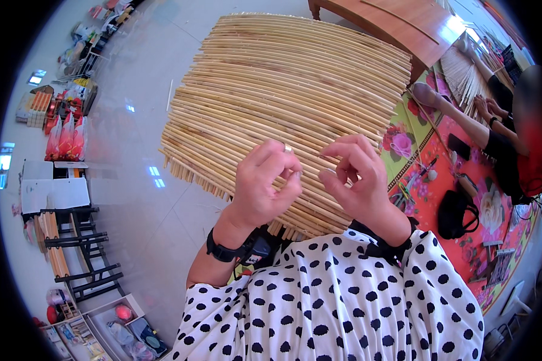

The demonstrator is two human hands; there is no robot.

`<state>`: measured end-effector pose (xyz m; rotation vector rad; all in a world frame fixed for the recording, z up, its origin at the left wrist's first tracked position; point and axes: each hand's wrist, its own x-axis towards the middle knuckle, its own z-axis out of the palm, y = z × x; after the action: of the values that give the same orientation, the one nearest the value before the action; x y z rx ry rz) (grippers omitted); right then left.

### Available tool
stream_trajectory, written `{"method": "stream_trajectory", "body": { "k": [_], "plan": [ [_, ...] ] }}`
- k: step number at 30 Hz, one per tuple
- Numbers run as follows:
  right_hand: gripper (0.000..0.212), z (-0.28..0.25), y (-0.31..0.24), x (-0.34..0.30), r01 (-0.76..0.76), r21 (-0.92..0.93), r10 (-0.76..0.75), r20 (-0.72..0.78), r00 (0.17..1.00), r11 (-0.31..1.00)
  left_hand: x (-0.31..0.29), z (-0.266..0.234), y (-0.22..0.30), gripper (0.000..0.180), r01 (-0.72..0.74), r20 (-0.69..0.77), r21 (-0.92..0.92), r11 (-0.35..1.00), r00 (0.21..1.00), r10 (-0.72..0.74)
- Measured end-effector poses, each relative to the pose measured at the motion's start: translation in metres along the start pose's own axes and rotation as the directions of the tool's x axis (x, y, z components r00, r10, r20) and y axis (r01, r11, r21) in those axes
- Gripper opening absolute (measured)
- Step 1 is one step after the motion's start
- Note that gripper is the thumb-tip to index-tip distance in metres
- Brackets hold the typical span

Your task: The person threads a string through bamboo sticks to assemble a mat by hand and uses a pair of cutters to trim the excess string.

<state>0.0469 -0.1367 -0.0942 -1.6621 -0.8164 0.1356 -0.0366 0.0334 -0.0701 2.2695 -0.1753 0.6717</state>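
Observation:
A mat of straw-coloured reed stalks, laid side by side in rows, spreads out in front of me. Above its near part, my left hand is closed, thumb and fingertips drawn together, with a shiny band on one finger. To its right, my right hand has curled fingers, the thumb and index tips slightly apart and turned toward the left hand. Both hands hover side by side with a small gap between them. Anything thin between their fingers is too fine to make out. A black watch circles my left wrist.
On the right, a person's legs stretch over a red flowered cloth bearing a black bag. A wooden table stands at the far right. Along the left are folded black-legged stools and a divided box.

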Motion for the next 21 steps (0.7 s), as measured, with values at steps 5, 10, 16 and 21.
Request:
{"method": "stream_trajectory", "body": {
  "k": [5, 10, 16, 21],
  "plan": [
    [0.015, 0.014, 0.007, -0.003, 0.013, 0.103, -0.024, 0.111, 0.994, 0.995, 0.000, 0.008, 0.005, 0.018, 0.044, -0.003, -0.121, 0.992, 0.999, -0.044],
    [0.011, 0.009, 0.009, -0.003, -0.025, 0.055, 0.013, 0.206, 0.978, 0.998, 0.000, 0.005, -0.002, 0.017, -0.048, 0.005, 0.065, 0.997, 0.999, 0.048],
    [0.016, 0.008, 0.003, 0.000, -0.082, 0.051, 0.078, 0.077, 0.994, 0.995, -0.002, 0.004, -0.001, 0.017, 0.027, 0.043, 0.092, 0.995, 0.999, -0.031],
    [0.015, 0.011, 0.004, -0.001, -0.007, 0.066, 0.002, 0.071, 0.997, 0.998, -0.003, 0.011, 0.002, 0.018, 0.031, 0.026, 0.066, 0.997, 0.999, -0.033]
  ]
}}
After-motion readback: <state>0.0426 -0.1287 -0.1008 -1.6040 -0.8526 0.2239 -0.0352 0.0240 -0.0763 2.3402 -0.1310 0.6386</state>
